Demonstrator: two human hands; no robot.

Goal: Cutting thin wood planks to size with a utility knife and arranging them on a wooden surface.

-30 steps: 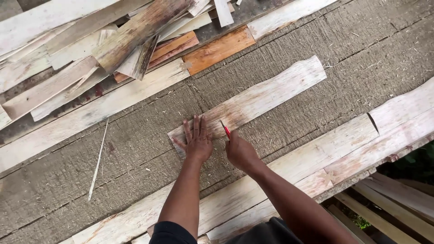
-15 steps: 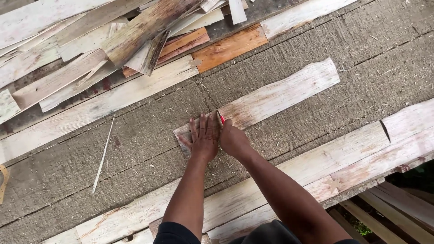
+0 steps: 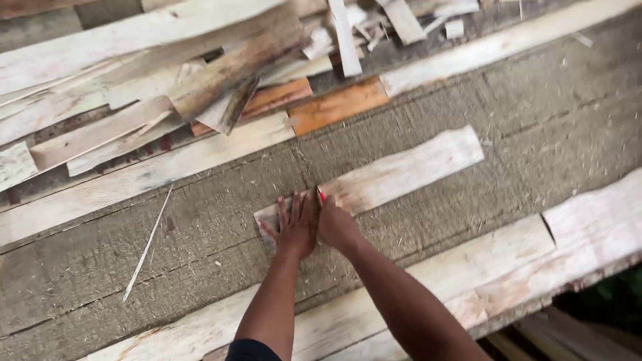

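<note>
A pale thin wood strip (image 3: 394, 175) lies slanted on a rough grey plank surface (image 3: 221, 220). My left hand (image 3: 296, 224) presses flat on the strip's near left end, fingers spread. Right beside it, my right hand (image 3: 336, 226) holds a small red pencil (image 3: 321, 196) with its tip against the strip. The two hands touch each other.
A heap of offcut boards (image 3: 200, 87) and scraps fills the far left and top. An orange-brown board (image 3: 338, 105) lies at its edge. A thin sliver (image 3: 147, 244) rests on the left. Long pale planks (image 3: 508, 267) run along the near edge, with a drop beyond at bottom right.
My right hand has closed in against my left hand at the strip's end, with the red pencil now beside my left fingers. The view has shifted slightly.
</note>
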